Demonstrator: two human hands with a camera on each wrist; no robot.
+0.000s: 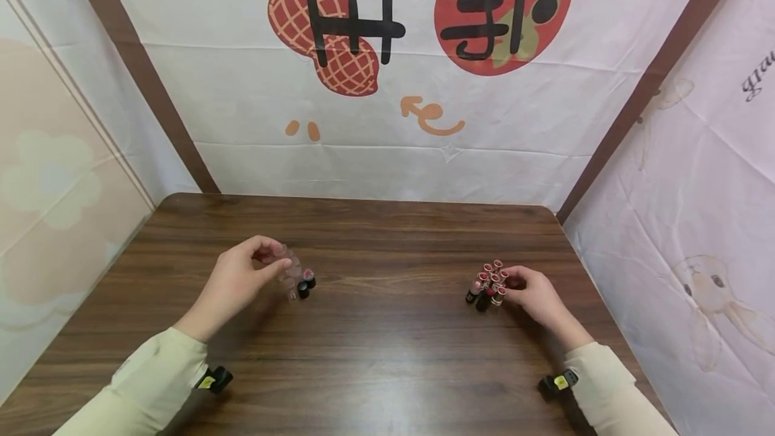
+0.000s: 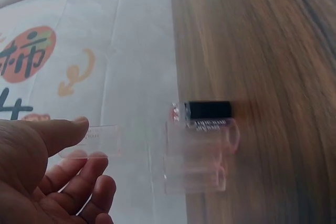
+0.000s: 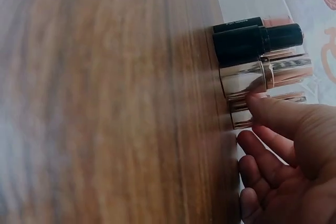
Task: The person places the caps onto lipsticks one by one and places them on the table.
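Two groups of small tubes stand on one dark wood-grain worktop [image 1: 387, 328], well apart, one by each hand; the spacing presumably keeps the arms from crossing. Left hand [image 1: 238, 281]: thumb and fingertips pinch a clear tube [image 2: 104, 141] near one end, leaving the other end exposed; a light grip seems to suit so thin a piece. It appears raised off the surface, but see-through walls and blur make that uncertain. Right hand [image 1: 535, 293]: thumb on a gold-toned tube [image 3: 241, 121] at the right edge of the lipstick cluster [image 1: 489, 281], fingers on the far side; an outer tube is likely easier to grasp than an inner one.

Surroundings: printed wall hanging [image 1: 514, 126] bounds the rear. Black wrist devices [image 1: 554, 385] sit at both cuffs, apart from the groups. Remaining clear tubes [image 2: 194, 177] stand upright near the left hand, a black-based tube [image 2: 211, 109] just beside them. At right, another gold tube [image 3: 242, 80] and a black tube [image 3: 239, 45] crowd the held one; knocking a neighbour over is the main risk.
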